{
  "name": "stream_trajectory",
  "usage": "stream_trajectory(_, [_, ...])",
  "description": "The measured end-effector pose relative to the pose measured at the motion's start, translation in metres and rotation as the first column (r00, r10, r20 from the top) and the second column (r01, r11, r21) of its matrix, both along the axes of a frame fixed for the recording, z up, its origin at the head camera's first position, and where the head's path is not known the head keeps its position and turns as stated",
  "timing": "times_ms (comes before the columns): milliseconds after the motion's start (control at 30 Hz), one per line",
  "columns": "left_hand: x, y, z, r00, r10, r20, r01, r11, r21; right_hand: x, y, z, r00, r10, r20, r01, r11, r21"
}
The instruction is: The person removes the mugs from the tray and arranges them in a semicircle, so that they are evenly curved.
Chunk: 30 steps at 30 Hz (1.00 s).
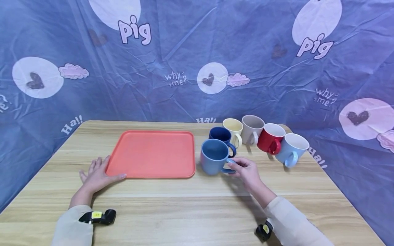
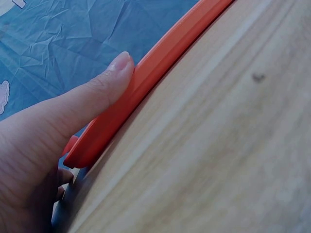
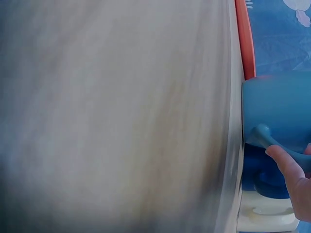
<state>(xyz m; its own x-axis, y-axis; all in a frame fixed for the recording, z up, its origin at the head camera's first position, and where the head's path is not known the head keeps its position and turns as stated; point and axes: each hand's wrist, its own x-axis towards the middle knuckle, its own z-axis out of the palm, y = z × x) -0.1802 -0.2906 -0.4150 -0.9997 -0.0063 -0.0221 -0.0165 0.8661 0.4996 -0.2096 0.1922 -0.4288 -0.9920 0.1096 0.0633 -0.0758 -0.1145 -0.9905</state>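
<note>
My right hand [image 1: 246, 172] pinches the handle of a medium-blue mug [image 1: 211, 164], which is upright just beyond the right edge of a red-orange tray [image 1: 154, 155]. In the right wrist view, fingers [image 3: 286, 167] meet the handle of that blue mug [image 3: 277, 104]. Whether its base touches the table is hard to tell. At the tray's front left corner rests my left hand [image 1: 97, 174], fingers spread along the side and thumb along the front edge. The left wrist view has the thumb [image 2: 104, 85] straight against the tray rim [image 2: 146, 77].
Behind the held mug stands a navy mug [image 1: 219, 133], partly hidden. A cream mug [image 1: 231, 131], a grey mug [image 1: 248, 131], a red mug [image 1: 267, 141] and a light-blue mug [image 1: 287, 150] curve along the right. A blue printed cloth [image 1: 172, 51] hangs behind the wooden table [image 1: 172, 215].
</note>
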Motion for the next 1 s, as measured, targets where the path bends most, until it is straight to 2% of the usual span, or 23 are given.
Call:
stream_trajectory(200, [0.001,0.000,0.000,1.000,0.004,0.004,-0.004,1.000,0.001,-0.001,0.005,0.000,1.000,0.020,-0.021,-0.020,1.000,-0.021])
stream_trajectory(433, [0.001,0.000,0.001,1.000,0.004,0.003,-0.004,1.000,0.002,-0.001,0.007,0.001,1.000,0.025,-0.005,-0.025,0.999,-0.038])
stream_trajectory(1000, [-0.001,-0.001,-0.001,1.000,0.006,-0.007,-0.006,1.000,0.001,0.003,0.007,0.010,0.999,0.040,-0.026,-0.040,0.999,0.006])
